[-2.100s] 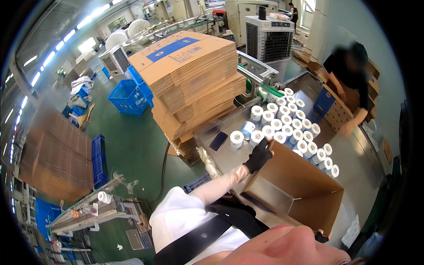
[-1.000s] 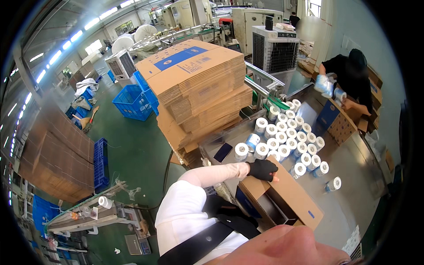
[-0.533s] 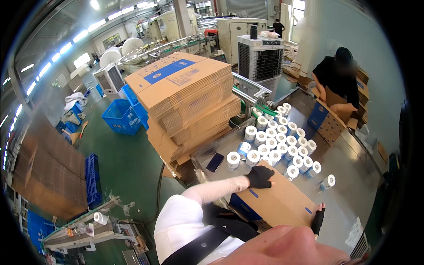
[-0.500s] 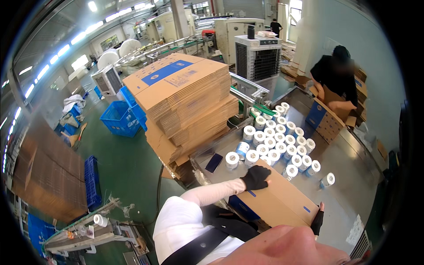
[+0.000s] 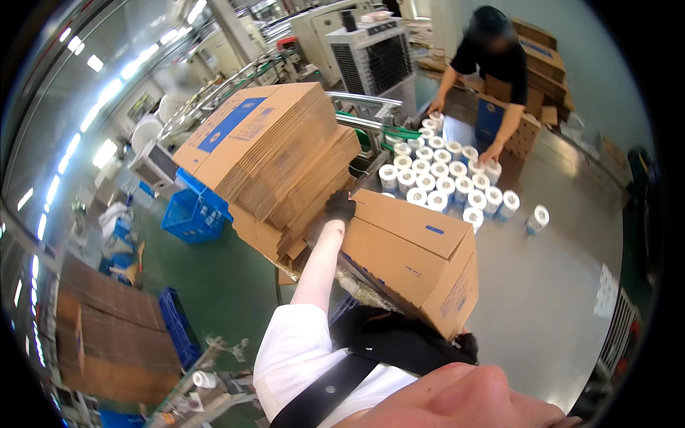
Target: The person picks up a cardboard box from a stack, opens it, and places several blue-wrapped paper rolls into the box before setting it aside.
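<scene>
The head-worn fisheye looks steeply down from nearby across the metal table (image 5: pixel 546 285).

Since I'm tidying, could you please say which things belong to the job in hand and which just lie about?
Likely in use: held carton, white rolls, metal table, stacked flat cartons.
Apparently just around: blue crates, air cooler, lone roll lower left.

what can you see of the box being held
The box is brown, apparently cardboard, with blue marks; it slants across the view, interior hidden. It is at the metal table's near edge, beside white rolls. The black-gloved left hand grips its far left corner; the mostly hidden right hand is near the opposite corner.
</scene>
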The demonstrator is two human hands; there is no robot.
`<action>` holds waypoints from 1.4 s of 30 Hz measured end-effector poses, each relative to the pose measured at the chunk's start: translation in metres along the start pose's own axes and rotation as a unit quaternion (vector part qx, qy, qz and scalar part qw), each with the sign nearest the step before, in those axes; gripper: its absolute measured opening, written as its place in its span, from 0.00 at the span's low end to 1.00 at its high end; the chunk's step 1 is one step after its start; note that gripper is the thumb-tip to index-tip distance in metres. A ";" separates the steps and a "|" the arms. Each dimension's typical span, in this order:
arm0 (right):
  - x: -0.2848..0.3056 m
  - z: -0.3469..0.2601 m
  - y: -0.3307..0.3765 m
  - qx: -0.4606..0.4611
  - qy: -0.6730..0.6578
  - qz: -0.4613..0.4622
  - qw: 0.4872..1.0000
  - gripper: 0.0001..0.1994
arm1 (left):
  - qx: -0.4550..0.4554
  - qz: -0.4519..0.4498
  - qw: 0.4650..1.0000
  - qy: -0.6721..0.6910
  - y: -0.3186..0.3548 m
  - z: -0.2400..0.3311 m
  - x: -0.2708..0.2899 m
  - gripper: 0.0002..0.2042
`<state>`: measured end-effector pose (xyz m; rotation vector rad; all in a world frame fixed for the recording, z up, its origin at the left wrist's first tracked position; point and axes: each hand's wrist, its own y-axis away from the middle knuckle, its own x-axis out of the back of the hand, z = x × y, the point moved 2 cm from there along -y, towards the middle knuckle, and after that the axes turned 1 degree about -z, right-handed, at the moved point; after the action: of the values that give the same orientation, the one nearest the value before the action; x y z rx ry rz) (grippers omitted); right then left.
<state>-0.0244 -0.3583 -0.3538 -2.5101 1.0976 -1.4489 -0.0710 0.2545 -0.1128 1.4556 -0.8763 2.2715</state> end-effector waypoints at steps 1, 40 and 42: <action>-0.002 0.002 -0.004 -0.145 -0.144 -0.031 0.978 0.15 | 0.023 -0.012 1.000 0.009 0.003 -0.012 -0.001 0.10; 0.168 -0.252 -0.266 0.003 -0.340 0.017 0.940 0.18 | 0.078 -0.487 0.499 0.712 0.115 0.195 0.040 0.28; 0.150 -0.246 -0.267 -0.050 -0.447 -0.042 0.892 0.18 | -0.054 -0.353 0.790 0.499 0.110 0.175 0.045 0.31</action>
<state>-0.0191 -0.1745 -0.0065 -2.7729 0.8653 -0.1107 -0.0268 0.0549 -0.0566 0.2471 -0.0674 1.8885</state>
